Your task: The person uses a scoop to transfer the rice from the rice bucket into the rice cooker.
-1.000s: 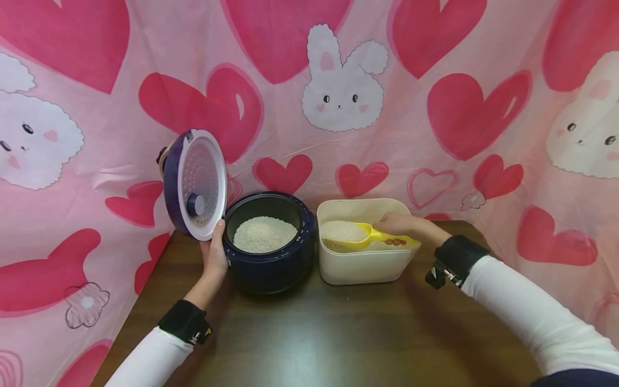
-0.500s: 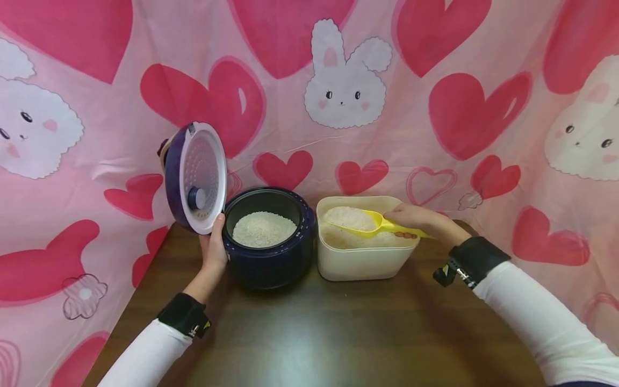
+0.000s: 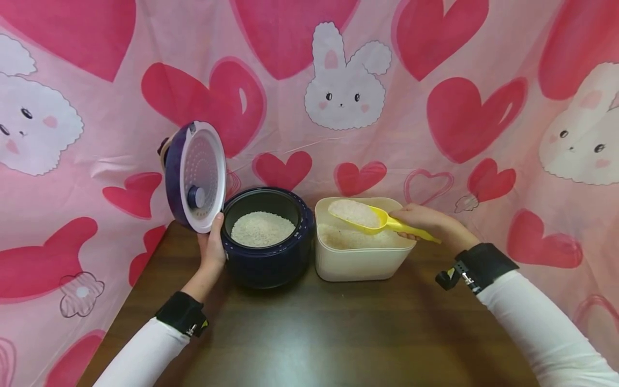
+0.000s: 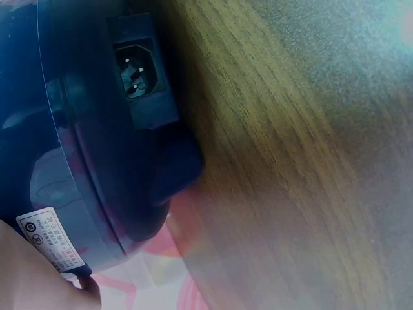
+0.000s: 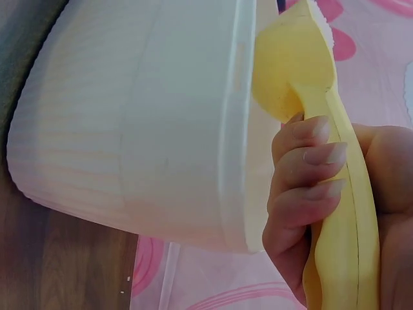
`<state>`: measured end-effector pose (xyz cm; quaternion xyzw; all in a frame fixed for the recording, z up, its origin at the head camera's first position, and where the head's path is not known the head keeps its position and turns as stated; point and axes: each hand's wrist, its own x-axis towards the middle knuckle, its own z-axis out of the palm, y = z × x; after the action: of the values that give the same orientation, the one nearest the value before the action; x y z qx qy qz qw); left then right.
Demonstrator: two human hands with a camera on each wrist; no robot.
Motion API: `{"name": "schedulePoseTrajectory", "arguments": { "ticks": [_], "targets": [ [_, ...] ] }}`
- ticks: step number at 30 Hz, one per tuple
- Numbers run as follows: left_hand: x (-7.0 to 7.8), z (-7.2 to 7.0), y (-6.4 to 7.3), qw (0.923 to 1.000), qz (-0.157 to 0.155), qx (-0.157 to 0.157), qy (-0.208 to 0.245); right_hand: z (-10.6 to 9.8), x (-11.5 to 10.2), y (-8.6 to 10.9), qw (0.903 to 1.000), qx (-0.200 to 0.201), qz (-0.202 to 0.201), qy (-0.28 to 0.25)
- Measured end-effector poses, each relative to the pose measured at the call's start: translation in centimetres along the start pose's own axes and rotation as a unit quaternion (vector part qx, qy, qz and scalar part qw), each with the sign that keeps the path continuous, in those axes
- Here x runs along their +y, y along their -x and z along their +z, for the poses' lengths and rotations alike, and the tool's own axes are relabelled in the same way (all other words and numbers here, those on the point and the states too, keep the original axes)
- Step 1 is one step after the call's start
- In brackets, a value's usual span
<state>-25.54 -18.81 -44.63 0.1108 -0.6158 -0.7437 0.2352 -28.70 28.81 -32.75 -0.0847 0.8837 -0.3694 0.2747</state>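
Observation:
My right hand (image 3: 423, 217) grips the handle of a yellow scoop (image 3: 411, 230); in the right wrist view the fingers (image 5: 306, 187) curl round it. The scoop's bowl is heaped with rice (image 3: 355, 211) and tilts up above the cream rice bin (image 3: 360, 263). My left hand (image 3: 211, 250) holds the raised purple lid (image 3: 176, 180) of the rice cooker (image 3: 266, 266) low at its rim, thumb in front. Its other fingers are mostly hidden behind the lid. White rice (image 3: 263, 228) lies in the cooker's dark pot.
More rice (image 3: 345, 236) covers the bottom of the bin, which stands just right of the cooker. The cooker's power socket (image 4: 135, 71) faces the left wrist camera. A pink heart-patterned cloth (image 3: 285, 129) rises behind the brown wooden table (image 3: 300, 333).
My right hand has lifted the loaded scoop from down inside the bin to above its rim, moving slightly right. My left hand and the lid stay nearly as they were.

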Motion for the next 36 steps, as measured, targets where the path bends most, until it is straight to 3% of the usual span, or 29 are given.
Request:
{"name": "schedulePoseTrajectory", "arguments": {
  "ticks": [9,14,20,26,36],
  "targets": [
    [0.2,-0.3,0.1,0.9997,0.001,-0.018,-0.020,0.1,-1.8,-0.1,0.9997,-0.001,-0.015,0.017],
    [0.1,-0.3,-0.1,0.9999,-0.001,-0.014,-0.009,0.7,-4.3,-0.8,0.9996,-0.011,-0.021,0.013],
    [-0.2,-0.3,0.2,0.9999,-0.012,-0.001,-0.003,1.8,-7.8,-2.3,0.9969,-0.040,-0.068,0.001],
    [-0.3,-0.4,0.4,0.9996,-0.020,-0.009,-0.021,3.6,-10.9,-3.6,0.9970,-0.047,-0.060,0.014],
    [-0.3,-0.3,0.1,0.9999,-0.006,-0.005,-0.007,4.8,-15.0,-5.5,0.9931,-0.020,-0.059,0.100]
  ]
}}
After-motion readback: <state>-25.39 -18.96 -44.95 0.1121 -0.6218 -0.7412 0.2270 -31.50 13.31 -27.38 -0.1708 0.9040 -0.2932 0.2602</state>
